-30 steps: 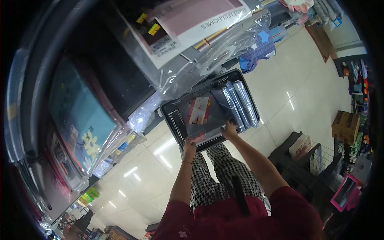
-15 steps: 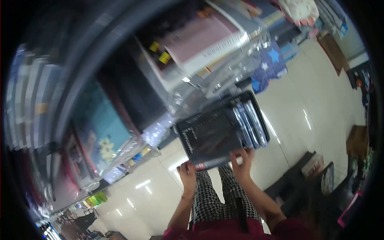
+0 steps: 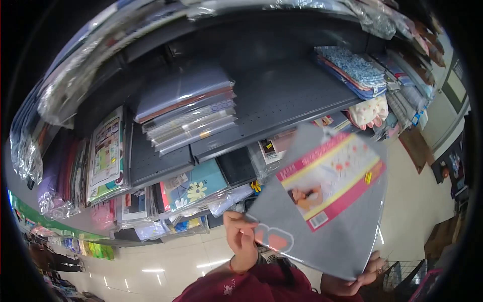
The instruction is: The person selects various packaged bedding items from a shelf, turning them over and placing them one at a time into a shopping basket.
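Observation:
A flat grey package in clear plastic (image 3: 342,246) is held tilted in front of me. Its pink-and-yellow paper label (image 3: 332,181) carries a barcode and a yellow sticker, and an orange-and-grey printed shape shows near its left corner. My left hand (image 3: 240,240) is closed on that left corner, thumb on the front face. My right hand (image 3: 354,282) pinches the lower right corner, its fingers partly behind the package. Much of the lower shelf and the floor in front of me is hidden behind it.
A dark metal shelf (image 3: 287,95) runs across the front. On it are a stack of plastic-wrapped packs (image 3: 188,108) and a folded blue stack (image 3: 352,70). Below lies a teal flowered pack (image 3: 198,183). A person's dark-clothed legs (image 3: 65,261) show far left.
The view has lifted from the black basket of packs to the shelves. Both hands, earlier at the basket's near edge, now hold up the grey package. The basket is mostly out of sight.

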A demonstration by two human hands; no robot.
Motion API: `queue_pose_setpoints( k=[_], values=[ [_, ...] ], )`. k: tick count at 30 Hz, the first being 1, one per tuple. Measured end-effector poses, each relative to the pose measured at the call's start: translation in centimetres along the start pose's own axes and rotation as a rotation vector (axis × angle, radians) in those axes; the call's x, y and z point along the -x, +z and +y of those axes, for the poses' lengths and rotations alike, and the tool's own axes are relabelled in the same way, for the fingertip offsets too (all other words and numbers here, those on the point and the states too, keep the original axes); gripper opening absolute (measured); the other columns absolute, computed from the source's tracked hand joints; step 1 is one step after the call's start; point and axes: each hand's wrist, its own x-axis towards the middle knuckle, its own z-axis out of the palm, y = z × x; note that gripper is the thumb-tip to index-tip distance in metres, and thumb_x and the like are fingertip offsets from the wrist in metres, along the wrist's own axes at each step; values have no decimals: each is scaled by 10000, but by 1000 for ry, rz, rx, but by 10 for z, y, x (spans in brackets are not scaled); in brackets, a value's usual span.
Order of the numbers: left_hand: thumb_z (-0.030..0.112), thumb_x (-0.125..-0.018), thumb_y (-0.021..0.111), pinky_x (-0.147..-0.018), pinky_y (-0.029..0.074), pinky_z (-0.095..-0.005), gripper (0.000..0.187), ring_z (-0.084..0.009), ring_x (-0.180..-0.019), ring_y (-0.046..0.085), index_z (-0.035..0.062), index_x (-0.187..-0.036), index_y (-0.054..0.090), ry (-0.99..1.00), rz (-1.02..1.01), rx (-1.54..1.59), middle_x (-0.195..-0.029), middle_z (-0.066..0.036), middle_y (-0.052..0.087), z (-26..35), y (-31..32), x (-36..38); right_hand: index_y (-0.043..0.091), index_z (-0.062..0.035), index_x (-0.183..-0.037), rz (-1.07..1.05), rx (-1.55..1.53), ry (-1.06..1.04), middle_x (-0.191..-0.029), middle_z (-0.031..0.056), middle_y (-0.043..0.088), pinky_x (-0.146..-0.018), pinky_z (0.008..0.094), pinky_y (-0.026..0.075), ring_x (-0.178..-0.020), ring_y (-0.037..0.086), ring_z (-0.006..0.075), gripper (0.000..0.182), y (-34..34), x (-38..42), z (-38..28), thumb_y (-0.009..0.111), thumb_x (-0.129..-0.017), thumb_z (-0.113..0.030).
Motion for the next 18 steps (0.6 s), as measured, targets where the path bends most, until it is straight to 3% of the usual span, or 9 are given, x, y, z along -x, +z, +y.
queue_pose_setpoints(
  k=[1, 3, 5, 9, 11, 13, 16, 18],
  values=[
    [248, -889, 537, -760, 348, -314, 215, -190, -830, 433, 49, -814, 566, 103, 67, -6, -889, -96, 440, 12, -3, -11, 402, -137, -827, 175, -870, -130, -924, 31, 343, -920, 393, 325, -925, 380, 210, 190, -2, -2, 6, 474, -839, -313],
    [311, -874, 552, -772, 348, -347, 245, -219, -843, 430, 75, -814, 581, 287, 165, 5, -910, -119, 438, 28, -20, -27, 379, -138, -836, 537, -2311, -394, -942, 26, 320, -956, 393, 334, -981, 387, 205, 179, -1, -11, 6, 450, -844, -303],
    [307, -882, 544, -770, 348, -347, 233, -219, -839, 429, 78, -858, 575, 451, 228, -77, -951, -125, 436, 33, -44, -47, 381, -123, -846, 525, -2577, -545, -963, 46, 358, -997, 426, 335, -1028, 400, 212, 199, -14, -23, -24, 483, -848, -294],
    [261, -897, 513, -826, 369, -350, 202, -215, -897, 438, 63, -936, 523, 557, 274, -275, -989, -115, 433, 42, -83, -97, 463, -76, -865, 541, -2625, -386, -1043, 116, 455, -1008, 409, 340, -1041, 457, 235, 146, -83, -58, -106, 508, -890, -213],
    [228, -917, 511, -845, 380, -333, 195, -210, -935, 452, 45, -985, 526, 549, 239, -381, -1002, -99, 442, 42, -96, -133, 521, -37, -929, 652, -2454, -609, -1092, 119, 470, -979, 361, 343, -1021, 473, 234, 148, -108, -80, -143, 498, -922, -183],
    [199, -936, 536, -838, 395, -302, 210, -198, -946, 468, 30, -1059, 552, 472, 149, -422, -1024, -90, 452, 34, -106, -171, 580, -22, -970, 756, -2302, -602, -1030, 98, 474, -833, 309, 393, -956, 473, 193, 122, -141, -91, -166, 526, -905, -110],
    [117, -916, 573, -794, 412, -272, 190, -184, -913, 478, 21, -1080, 581, 452, 94, -469, -992, -92, 464, 10, -118, -205, 592, -32, -988, 420, -2315, -670, -1034, 73, 474, -844, 281, 390, -946, 477, 172, 122, -164, -101, -202, 589, -890, -105],
    [113, -903, 592, -792, 414, -281, 184, -192, -903, 480, 21, -1062, 591, 484, 90, -533, -981, -91, 467, 2, -122, -214, 597, -36, -991, 383, -2363, -666, -1038, 79, 488, -861, 290, 394, -962, 491, 190, 126, -173, -106, -225, 606, -883, -100]
  ],
)
